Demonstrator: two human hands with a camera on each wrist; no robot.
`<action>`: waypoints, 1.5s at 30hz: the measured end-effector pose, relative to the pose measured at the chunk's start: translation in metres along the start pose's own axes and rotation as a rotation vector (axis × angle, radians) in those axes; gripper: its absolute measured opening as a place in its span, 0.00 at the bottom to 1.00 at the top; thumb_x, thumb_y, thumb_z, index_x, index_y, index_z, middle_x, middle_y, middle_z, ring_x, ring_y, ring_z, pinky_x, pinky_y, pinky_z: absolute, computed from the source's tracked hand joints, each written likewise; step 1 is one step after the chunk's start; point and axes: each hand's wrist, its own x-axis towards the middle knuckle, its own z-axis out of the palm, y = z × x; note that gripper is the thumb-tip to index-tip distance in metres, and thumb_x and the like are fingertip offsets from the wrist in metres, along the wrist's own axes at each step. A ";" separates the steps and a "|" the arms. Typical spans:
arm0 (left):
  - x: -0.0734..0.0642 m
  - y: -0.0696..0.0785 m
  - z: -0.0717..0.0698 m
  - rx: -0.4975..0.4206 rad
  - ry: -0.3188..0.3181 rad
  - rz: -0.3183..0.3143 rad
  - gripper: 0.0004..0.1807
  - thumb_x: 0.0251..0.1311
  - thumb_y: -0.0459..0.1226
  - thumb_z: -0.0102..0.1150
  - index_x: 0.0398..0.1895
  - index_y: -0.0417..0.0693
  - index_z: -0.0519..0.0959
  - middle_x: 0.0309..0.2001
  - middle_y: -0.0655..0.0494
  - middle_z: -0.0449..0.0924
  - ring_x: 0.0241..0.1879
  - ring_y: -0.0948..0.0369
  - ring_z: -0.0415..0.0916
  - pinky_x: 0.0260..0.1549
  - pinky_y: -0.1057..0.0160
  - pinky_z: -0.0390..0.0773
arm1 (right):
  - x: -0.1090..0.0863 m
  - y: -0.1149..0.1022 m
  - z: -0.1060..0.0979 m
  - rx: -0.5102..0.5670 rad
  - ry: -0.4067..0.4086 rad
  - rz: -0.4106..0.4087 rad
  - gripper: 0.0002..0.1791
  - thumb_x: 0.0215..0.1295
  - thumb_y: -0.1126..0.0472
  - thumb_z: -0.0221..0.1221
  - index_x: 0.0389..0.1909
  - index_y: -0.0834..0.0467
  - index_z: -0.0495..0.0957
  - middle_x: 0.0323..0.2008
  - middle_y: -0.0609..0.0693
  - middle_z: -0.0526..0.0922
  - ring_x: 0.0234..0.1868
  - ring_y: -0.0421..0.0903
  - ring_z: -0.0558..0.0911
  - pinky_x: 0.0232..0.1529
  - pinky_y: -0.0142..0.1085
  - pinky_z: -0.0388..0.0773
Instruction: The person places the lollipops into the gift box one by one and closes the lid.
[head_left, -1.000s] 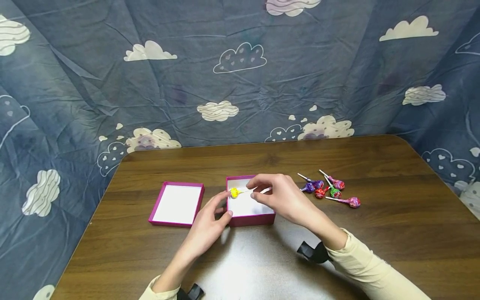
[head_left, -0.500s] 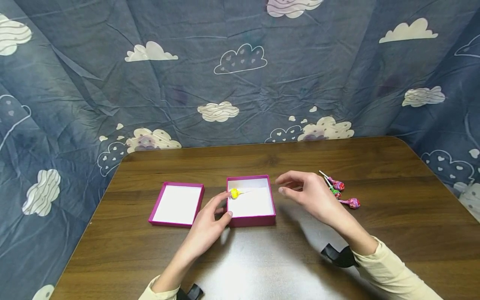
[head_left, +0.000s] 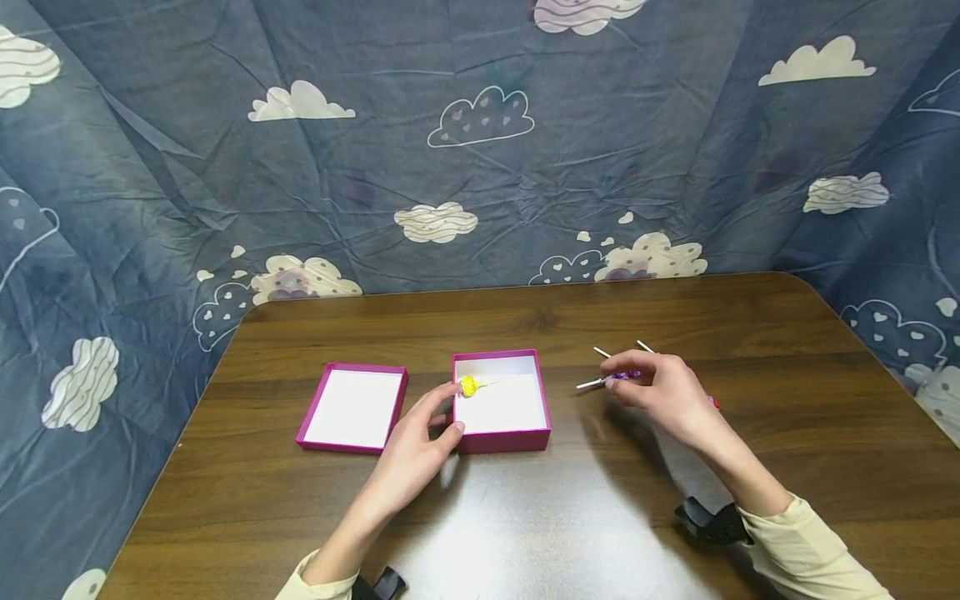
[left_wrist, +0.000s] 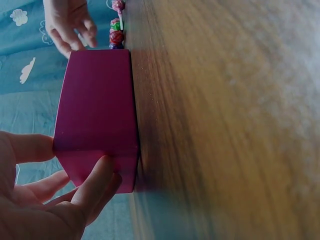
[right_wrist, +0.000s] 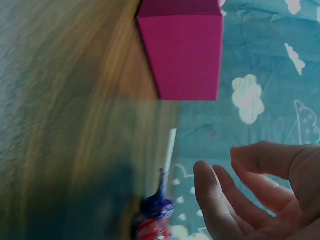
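Note:
An open magenta box (head_left: 504,441) with a white inside holds a yellow-wrapped lollipop (head_left: 468,386) by its left wall. My left hand (head_left: 412,454) touches the box's left side with its fingertips, the thumb near the front corner. To the right of the box, my right hand (head_left: 671,398) hovers over the lollipops, thumb and fingers spread apart with nothing between them. A purple-wrapped lollipop (right_wrist: 157,207) lies below its fingertips, white stick towards the box. The hand hides most of the other lollipops; red (left_wrist: 116,37) and green ones (left_wrist: 115,23) show in the left wrist view.
A magenta lid (head_left: 356,408), white side up, lies left of the box on the brown wooden table (head_left: 525,517). Behind the table hangs a blue cloth (head_left: 480,208) with a cloud pattern.
My right hand has moved right, from above the box to the lollipops. The yellow lollipop has stayed in the box, its stick now free of the fingers. My left hand keeps its place.

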 end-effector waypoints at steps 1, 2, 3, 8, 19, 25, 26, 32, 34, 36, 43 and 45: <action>0.000 0.000 0.000 0.000 0.000 -0.002 0.27 0.65 0.37 0.58 0.69 0.52 0.70 0.69 0.53 0.66 0.55 0.47 0.76 0.55 0.44 0.73 | 0.000 0.003 0.000 -0.011 0.005 0.015 0.12 0.60 0.69 0.65 0.45 0.61 0.84 0.30 0.53 0.85 0.28 0.40 0.80 0.28 0.30 0.75; 0.000 0.000 0.000 0.000 -0.001 -0.003 0.27 0.65 0.37 0.58 0.69 0.52 0.70 0.69 0.53 0.66 0.56 0.47 0.75 0.55 0.44 0.72 | 0.001 0.005 0.000 -0.013 0.006 0.031 0.12 0.60 0.69 0.65 0.45 0.62 0.83 0.30 0.54 0.85 0.28 0.40 0.80 0.28 0.30 0.76; 0.000 0.000 0.000 -0.001 -0.001 -0.005 0.27 0.65 0.37 0.58 0.69 0.52 0.70 0.69 0.53 0.66 0.56 0.47 0.75 0.56 0.44 0.72 | 0.001 0.007 0.000 -0.012 0.007 0.047 0.12 0.60 0.69 0.64 0.46 0.63 0.82 0.31 0.55 0.84 0.27 0.40 0.81 0.27 0.31 0.77; 0.000 -0.001 0.000 -0.002 -0.002 -0.005 0.27 0.65 0.37 0.58 0.69 0.51 0.69 0.69 0.52 0.66 0.56 0.47 0.75 0.57 0.44 0.71 | 0.004 0.013 0.000 0.020 -0.012 0.138 0.16 0.64 0.68 0.61 0.53 0.67 0.78 0.37 0.60 0.82 0.27 0.44 0.84 0.27 0.34 0.82; 0.000 0.000 0.000 -0.058 -0.044 -0.036 0.27 0.65 0.38 0.59 0.68 0.55 0.70 0.68 0.51 0.68 0.59 0.46 0.73 0.55 0.42 0.72 | 0.017 0.022 0.002 0.079 -0.100 0.200 0.22 0.66 0.67 0.60 0.58 0.72 0.72 0.42 0.64 0.82 0.31 0.48 0.85 0.28 0.39 0.83; 0.000 0.001 0.000 -0.077 -0.059 -0.046 0.27 0.65 0.39 0.59 0.68 0.57 0.70 0.68 0.51 0.67 0.60 0.46 0.72 0.55 0.41 0.72 | 0.022 0.024 0.007 -0.024 -0.088 0.164 0.21 0.59 0.67 0.66 0.53 0.70 0.76 0.43 0.64 0.81 0.26 0.46 0.84 0.26 0.36 0.83; 0.000 0.001 0.000 -0.078 -0.058 -0.048 0.27 0.65 0.39 0.59 0.68 0.57 0.70 0.68 0.51 0.67 0.60 0.46 0.72 0.55 0.41 0.72 | 0.022 0.024 0.008 -0.065 -0.077 0.141 0.21 0.58 0.66 0.67 0.51 0.69 0.78 0.41 0.62 0.82 0.27 0.46 0.83 0.27 0.36 0.82; 0.000 0.000 0.000 -0.076 -0.048 -0.053 0.27 0.65 0.40 0.59 0.68 0.57 0.70 0.68 0.50 0.67 0.60 0.47 0.72 0.55 0.41 0.72 | 0.024 0.029 0.011 -0.303 -0.030 0.022 0.23 0.48 0.63 0.72 0.47 0.62 0.81 0.26 0.48 0.84 0.29 0.44 0.80 0.32 0.43 0.73; 0.000 0.000 0.001 -0.075 -0.044 -0.050 0.27 0.65 0.40 0.59 0.68 0.56 0.70 0.68 0.50 0.67 0.60 0.47 0.72 0.54 0.42 0.72 | 0.025 0.031 0.011 -0.306 -0.039 -0.001 0.23 0.47 0.65 0.71 0.47 0.62 0.81 0.24 0.46 0.83 0.29 0.43 0.80 0.32 0.43 0.73; 0.000 0.000 0.001 -0.076 -0.041 -0.050 0.27 0.65 0.40 0.59 0.68 0.56 0.70 0.68 0.50 0.67 0.59 0.47 0.72 0.54 0.42 0.73 | 0.026 0.032 0.010 -0.299 -0.047 -0.014 0.23 0.46 0.67 0.69 0.47 0.62 0.81 0.24 0.46 0.82 0.28 0.43 0.78 0.30 0.42 0.72; 0.000 0.000 0.001 -0.069 -0.035 -0.060 0.27 0.64 0.39 0.59 0.68 0.57 0.70 0.68 0.52 0.67 0.59 0.48 0.73 0.55 0.43 0.72 | 0.027 0.033 0.010 -0.240 -0.081 0.011 0.23 0.47 0.71 0.61 0.49 0.60 0.82 0.27 0.49 0.81 0.23 0.43 0.75 0.22 0.36 0.67; 0.000 0.000 0.001 -0.067 -0.035 -0.061 0.27 0.64 0.39 0.59 0.68 0.57 0.70 0.68 0.52 0.67 0.59 0.48 0.73 0.55 0.42 0.72 | 0.027 0.033 0.011 -0.242 -0.082 0.003 0.23 0.48 0.72 0.59 0.49 0.59 0.82 0.27 0.50 0.82 0.24 0.44 0.76 0.23 0.37 0.67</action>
